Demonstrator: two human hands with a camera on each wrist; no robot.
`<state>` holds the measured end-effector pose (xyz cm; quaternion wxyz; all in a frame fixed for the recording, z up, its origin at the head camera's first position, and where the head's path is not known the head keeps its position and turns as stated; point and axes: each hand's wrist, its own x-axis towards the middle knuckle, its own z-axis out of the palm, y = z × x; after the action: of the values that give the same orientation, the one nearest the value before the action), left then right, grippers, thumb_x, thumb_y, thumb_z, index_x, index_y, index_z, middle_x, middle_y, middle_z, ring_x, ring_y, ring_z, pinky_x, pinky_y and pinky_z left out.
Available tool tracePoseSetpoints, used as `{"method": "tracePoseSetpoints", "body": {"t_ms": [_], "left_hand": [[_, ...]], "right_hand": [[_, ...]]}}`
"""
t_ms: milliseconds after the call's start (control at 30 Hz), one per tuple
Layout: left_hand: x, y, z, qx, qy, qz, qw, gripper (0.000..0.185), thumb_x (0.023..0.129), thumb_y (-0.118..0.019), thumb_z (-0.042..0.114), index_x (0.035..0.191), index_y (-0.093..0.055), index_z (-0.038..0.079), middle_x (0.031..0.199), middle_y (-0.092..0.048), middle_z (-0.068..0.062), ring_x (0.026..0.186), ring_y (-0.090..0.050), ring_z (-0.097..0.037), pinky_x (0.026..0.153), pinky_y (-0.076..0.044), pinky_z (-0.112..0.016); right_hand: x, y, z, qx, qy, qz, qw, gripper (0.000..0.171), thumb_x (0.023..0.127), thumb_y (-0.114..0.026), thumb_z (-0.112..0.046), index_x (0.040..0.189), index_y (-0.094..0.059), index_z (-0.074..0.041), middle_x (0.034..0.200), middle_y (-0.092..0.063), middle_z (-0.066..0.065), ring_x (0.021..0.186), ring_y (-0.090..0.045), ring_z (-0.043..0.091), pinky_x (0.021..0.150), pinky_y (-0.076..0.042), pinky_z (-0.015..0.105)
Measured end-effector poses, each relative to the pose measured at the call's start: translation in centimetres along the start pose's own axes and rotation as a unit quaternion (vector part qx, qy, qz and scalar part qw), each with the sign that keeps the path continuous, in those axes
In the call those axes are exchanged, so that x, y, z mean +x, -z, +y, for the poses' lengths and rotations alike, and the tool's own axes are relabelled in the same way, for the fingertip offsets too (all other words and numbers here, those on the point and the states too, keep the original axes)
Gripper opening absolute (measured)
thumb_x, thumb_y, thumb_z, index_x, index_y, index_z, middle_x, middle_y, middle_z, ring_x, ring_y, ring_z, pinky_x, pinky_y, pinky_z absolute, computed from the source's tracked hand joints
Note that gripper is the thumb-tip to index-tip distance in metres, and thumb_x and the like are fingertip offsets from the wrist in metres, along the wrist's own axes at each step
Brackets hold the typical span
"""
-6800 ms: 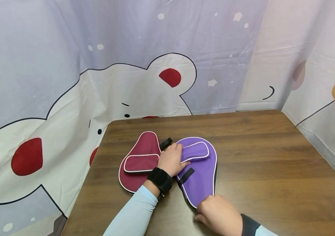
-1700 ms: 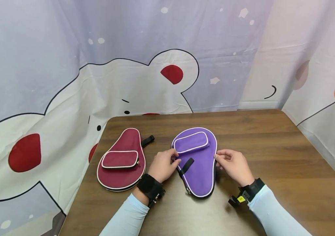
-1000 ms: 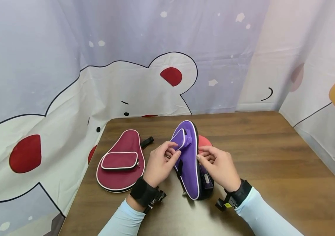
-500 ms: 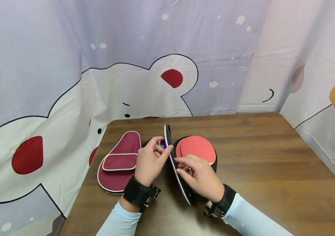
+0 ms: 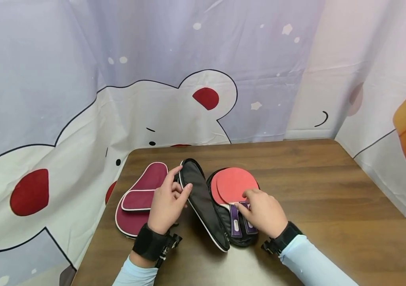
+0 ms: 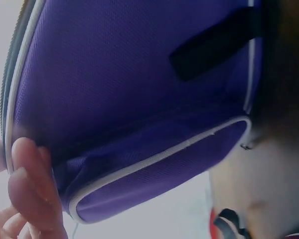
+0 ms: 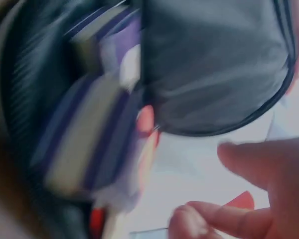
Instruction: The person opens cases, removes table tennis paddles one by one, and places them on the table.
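The purple table tennis bat case (image 6: 119, 79) lies unzipped, its lid (image 5: 201, 200) swung up to the left and showing black lining. My left hand (image 5: 167, 206) pinches the lid's white-piped edge, thumb on one face and fingers on the other. Inside the case are two overlapping table tennis bats (image 5: 236, 186) with red rubber faces and purple handles (image 5: 235, 223). Over the handles hovers my right hand (image 5: 265, 211), fingers loosely bent and thumb apart. In the right wrist view, a blurred striped handle (image 7: 87, 139) is close to these fingers (image 7: 234, 219), with nothing between them.
A burgundy case (image 5: 133, 223) with a front pocket lies at the left, partly behind my left hand. The wooden table (image 5: 313, 190) extends right of the purple case. A patterned curtain (image 5: 145, 111) hangs behind the table.
The purple case has gone from closed to unfolded, its lid tilting left with my left hand. My right hand has left the lid's edge and moved right, over the bats' handles.
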<state>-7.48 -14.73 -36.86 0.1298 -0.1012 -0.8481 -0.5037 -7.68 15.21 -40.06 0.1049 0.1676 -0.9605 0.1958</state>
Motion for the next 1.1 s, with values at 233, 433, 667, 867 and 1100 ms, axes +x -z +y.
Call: {"method": "tracePoseSetpoints", "body": {"t_ms": [233, 433, 667, 867, 1100], "left_hand": [[-0.7, 0.9, -0.8, -0.006, 0.015, -0.001, 0.9999, 0.056, 0.108, -0.075, 0.025, 0.16, -0.054, 0.021, 0.071, -0.064, 0.003, 0.055, -0.068, -0.012, 0.057, -0.059, -0.033], [-0.7, 0.8, -0.8, -0.01, 0.015, 0.002, 0.9998, 0.052, 0.109, -0.074, 0.028, 0.157, -0.056, 0.018, 0.073, -0.067, 0.005, 0.056, -0.07, -0.016, 0.054, -0.057, -0.032], [-0.7, 0.3, -1.0, -0.029, -0.007, 0.007, 0.9995, 0.047, 0.111, -0.07, 0.026, 0.156, -0.057, 0.017, 0.074, -0.066, 0.004, 0.055, -0.07, -0.02, 0.054, -0.058, -0.033], [-0.8, -0.2, -1.2, -0.041, -0.023, 0.025, 0.9986, 0.044, 0.11, -0.071, 0.024, 0.152, -0.061, 0.014, 0.073, -0.065, 0.003, 0.055, -0.068, -0.013, 0.055, -0.058, -0.031], [-0.8, -0.3, -1.1, -0.055, -0.023, 0.038, 0.9975, 0.035, 0.108, -0.074, 0.017, 0.143, -0.066, 0.013, 0.073, -0.066, 0.003, 0.055, -0.07, -0.023, 0.054, -0.058, -0.03]], "right_hand": [[-0.2, -0.9, 1.2, -0.03, -0.069, -0.074, 0.994, 0.057, 0.092, -0.087, -0.05, 0.064, -0.05, -0.015, 0.057, -0.042, -0.004, 0.049, -0.048, 0.017, 0.047, -0.036, 0.034], [-0.2, -1.5, 1.6, -0.047, -0.084, -0.094, 0.991, 0.063, 0.091, -0.085, -0.056, 0.057, -0.051, -0.016, 0.054, -0.045, -0.004, 0.049, -0.051, 0.019, 0.046, -0.041, 0.037], [-0.4, -2.2, 1.7, -0.044, -0.094, -0.104, 0.989, 0.057, 0.092, -0.086, -0.048, 0.059, -0.053, -0.015, 0.056, -0.047, -0.002, 0.05, -0.051, 0.018, 0.048, -0.039, 0.035], [-0.7, -2.2, 2.0, -0.035, -0.096, -0.101, 0.99, 0.054, 0.095, -0.083, -0.044, 0.061, -0.053, -0.015, 0.057, -0.046, -0.003, 0.051, -0.049, 0.018, 0.049, -0.036, 0.033], [-0.8, -1.6, 3.6, -0.041, -0.079, -0.065, 0.994, 0.053, 0.096, -0.081, -0.041, 0.06, -0.051, -0.016, 0.057, -0.045, -0.003, 0.05, -0.048, 0.019, 0.048, -0.037, 0.035]]}}
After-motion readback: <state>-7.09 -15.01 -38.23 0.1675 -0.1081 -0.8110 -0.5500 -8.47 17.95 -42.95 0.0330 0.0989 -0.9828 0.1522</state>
